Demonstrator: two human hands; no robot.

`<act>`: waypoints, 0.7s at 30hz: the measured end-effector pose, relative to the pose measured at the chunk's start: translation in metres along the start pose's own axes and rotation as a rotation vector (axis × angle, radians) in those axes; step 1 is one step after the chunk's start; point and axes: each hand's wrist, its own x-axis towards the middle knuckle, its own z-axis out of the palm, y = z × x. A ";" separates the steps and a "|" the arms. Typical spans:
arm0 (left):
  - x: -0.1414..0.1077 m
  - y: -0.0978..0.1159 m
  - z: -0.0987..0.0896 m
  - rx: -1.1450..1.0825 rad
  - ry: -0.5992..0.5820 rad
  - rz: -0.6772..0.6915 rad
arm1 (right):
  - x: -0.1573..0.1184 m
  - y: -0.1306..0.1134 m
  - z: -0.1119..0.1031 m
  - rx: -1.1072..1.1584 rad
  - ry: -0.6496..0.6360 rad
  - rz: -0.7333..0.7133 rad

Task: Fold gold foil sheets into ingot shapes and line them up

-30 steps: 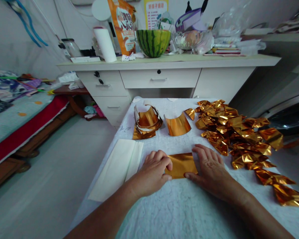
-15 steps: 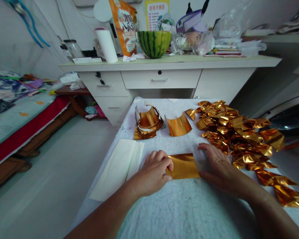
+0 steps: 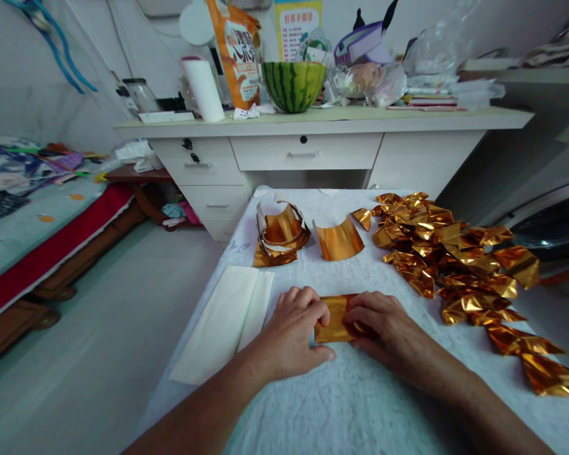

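Right hand [image 3: 384,322] inward, Chinese-lettered pouch [image 3: 239,57] beyond

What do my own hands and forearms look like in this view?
Both the left hand and the right hand are bare: no gloves. No sleeve, ring, watch or bracelet shows, and no markings or cables.

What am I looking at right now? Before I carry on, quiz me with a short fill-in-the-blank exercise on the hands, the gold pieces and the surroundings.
The left hand touches the flat gold sheet at its ____ end, and the right hand is at the opposite end.
The white paper lies to the ____ of both hands.
The pile of crumpled gold pieces lies to the ____ of the curved gold piece.
The watermelon half sits with its rounded side facing ____.

Missing words: left; left; right; down.
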 end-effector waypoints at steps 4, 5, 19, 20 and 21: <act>0.003 0.001 0.003 0.029 0.039 0.064 | -0.001 0.000 -0.002 -0.012 0.035 -0.028; 0.004 0.001 0.003 0.042 0.037 0.086 | -0.001 -0.001 -0.003 -0.010 0.040 -0.036; 0.007 -0.004 0.005 0.049 -0.002 0.145 | 0.000 -0.001 -0.001 0.017 -0.001 0.048; 0.007 -0.003 0.004 0.045 -0.008 0.140 | 0.000 -0.001 -0.001 0.020 -0.006 0.053; 0.007 -0.003 0.004 0.040 -0.013 0.132 | 0.000 -0.001 -0.002 0.025 -0.009 0.057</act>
